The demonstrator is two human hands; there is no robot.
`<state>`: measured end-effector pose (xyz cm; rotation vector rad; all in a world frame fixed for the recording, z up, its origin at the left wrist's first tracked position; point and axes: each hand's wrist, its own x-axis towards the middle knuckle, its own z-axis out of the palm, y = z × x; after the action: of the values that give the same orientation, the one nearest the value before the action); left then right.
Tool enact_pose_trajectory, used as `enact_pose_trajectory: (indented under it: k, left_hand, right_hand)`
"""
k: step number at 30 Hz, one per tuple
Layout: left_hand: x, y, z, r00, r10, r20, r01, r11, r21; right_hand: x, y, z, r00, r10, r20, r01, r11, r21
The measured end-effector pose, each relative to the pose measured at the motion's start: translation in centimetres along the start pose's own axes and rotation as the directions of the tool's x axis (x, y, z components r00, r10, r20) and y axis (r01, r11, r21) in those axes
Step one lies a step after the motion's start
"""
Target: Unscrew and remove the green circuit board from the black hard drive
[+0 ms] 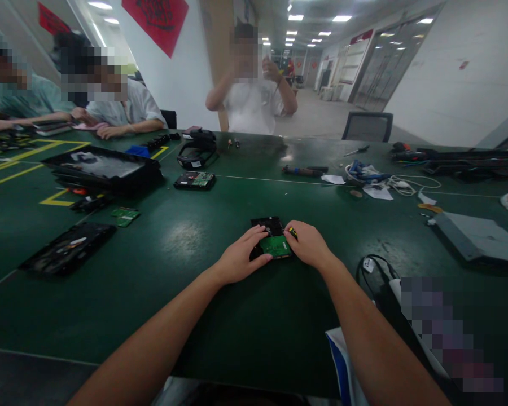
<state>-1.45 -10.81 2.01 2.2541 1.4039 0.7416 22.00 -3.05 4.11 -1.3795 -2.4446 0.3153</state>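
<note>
A black hard drive (271, 224) lies on the green table (186, 293) in front of me, its green circuit board (275, 246) facing up. My left hand (240, 258) grips the drive's left side, fingers curled over its edge. My right hand (307, 243) is closed at the drive's right side, holding a small screwdriver with a yellow and black handle (293, 230) whose tip points toward the board.
More drives and boards lie to the left: a black tray (104, 168), an opened drive (68, 247), loose green boards (125, 215) and another drive (195, 180). Cables and tools (366, 173) sit at the right, a grey case (476, 237) beyond. Three people are across the table.
</note>
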Motion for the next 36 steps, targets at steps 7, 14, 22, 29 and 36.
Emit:
enact_pose_trajectory:
  k: [7,14,22,29,36]
  left_hand:
    - [0.05,0.06,0.11,1.0,-0.003,0.013,0.003,1.0,0.025]
    - [0.03,0.13,0.08,1.0,-0.005,0.002,0.005,0.999,0.037]
    - [0.05,-0.26,0.5,1.0,0.008,0.006,-0.008,0.999,0.036]
    - [0.01,0.1,0.3,1.0,0.005,0.001,-0.005,0.999,0.038]
    - [0.12,-0.07,0.4,1.0,0.007,0.008,-0.007,0.999,0.042]
  right_hand:
    - [-0.09,0.11,0.23,0.999,-0.04,-0.006,0.04,0.999,-0.013]
    - [-0.21,-0.21,0.11,0.999,-0.042,-0.006,0.042,0.999,-0.02]
    - [-0.28,-0.37,0.16,1.0,-0.019,0.0,0.019,0.999,-0.038]
    - [-0.44,-0.57,0.08,0.999,-0.034,-0.001,0.034,0.999,-0.039]
    - [-0.4,-0.51,-0.04,1.0,0.009,0.01,-0.008,0.999,-0.041]
